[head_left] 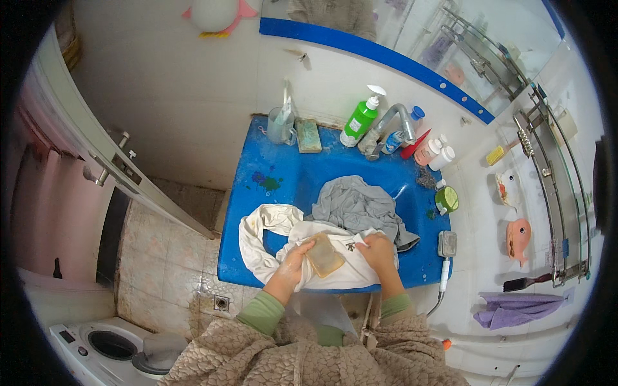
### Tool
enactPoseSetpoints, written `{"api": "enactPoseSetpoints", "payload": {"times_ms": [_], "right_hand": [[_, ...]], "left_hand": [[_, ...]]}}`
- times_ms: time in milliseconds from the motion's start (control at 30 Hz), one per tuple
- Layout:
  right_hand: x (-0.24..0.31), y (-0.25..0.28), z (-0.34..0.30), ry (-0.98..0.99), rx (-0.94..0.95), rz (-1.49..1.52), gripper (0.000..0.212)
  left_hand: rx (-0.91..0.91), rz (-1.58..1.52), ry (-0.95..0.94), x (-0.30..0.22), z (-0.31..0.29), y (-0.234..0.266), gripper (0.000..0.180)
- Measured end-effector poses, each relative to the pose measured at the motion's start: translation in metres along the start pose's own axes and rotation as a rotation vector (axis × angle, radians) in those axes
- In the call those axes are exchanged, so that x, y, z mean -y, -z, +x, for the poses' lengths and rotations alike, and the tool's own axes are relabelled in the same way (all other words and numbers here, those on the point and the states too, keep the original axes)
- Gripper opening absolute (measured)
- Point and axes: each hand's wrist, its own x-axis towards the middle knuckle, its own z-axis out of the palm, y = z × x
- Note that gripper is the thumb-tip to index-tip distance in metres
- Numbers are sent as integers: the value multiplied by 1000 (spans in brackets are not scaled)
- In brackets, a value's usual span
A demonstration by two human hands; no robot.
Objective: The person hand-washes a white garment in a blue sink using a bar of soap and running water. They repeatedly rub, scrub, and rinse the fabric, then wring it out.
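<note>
A yellowish, squarish bar of soap [324, 256] is in my left hand [293, 264], whose fingers are closed on its left edge. The bar lies against a white garment [339, 235] spread over the front of the blue sink [239, 204]. My right hand [380, 251] grips a bunched part of that garment beside a small dark mark on the cloth. One white section loops over the sink's left side. Behind it, a crumpled grey garment [359, 204] lies in the basin.
Along the back edge stand a cup [280, 126], a soap box [309, 136], a green pump bottle [359, 122], a faucet [397, 122] and several small bottles. A shower head [447, 244] rests at the right. An open washing machine [109, 350] stands lower left, near a door [122, 138].
</note>
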Motion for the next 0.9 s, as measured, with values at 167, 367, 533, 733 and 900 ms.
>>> {"api": "enactPoseSetpoints", "payload": {"times_ms": [167, 367, 533, 733, 900], "right_hand": [[48, 11, -13, 77, -73, 488, 19], [79, -26, -27, 299, -30, 339, 30], [98, -56, -44, 224, -28, 83, 64], [84, -71, 4, -91, -15, 625, 52], [88, -76, -2, -63, 23, 822, 54]], "left_hand": [[-35, 64, -91, 6, 18, 14, 31], [18, 45, -127, 4, 3, -4, 37], [-197, 155, -90, 10, 9, -5, 52], [39, 701, -432, 31, 13, -29, 63], [-82, 377, -226, 12, 21, -48, 71]]}}
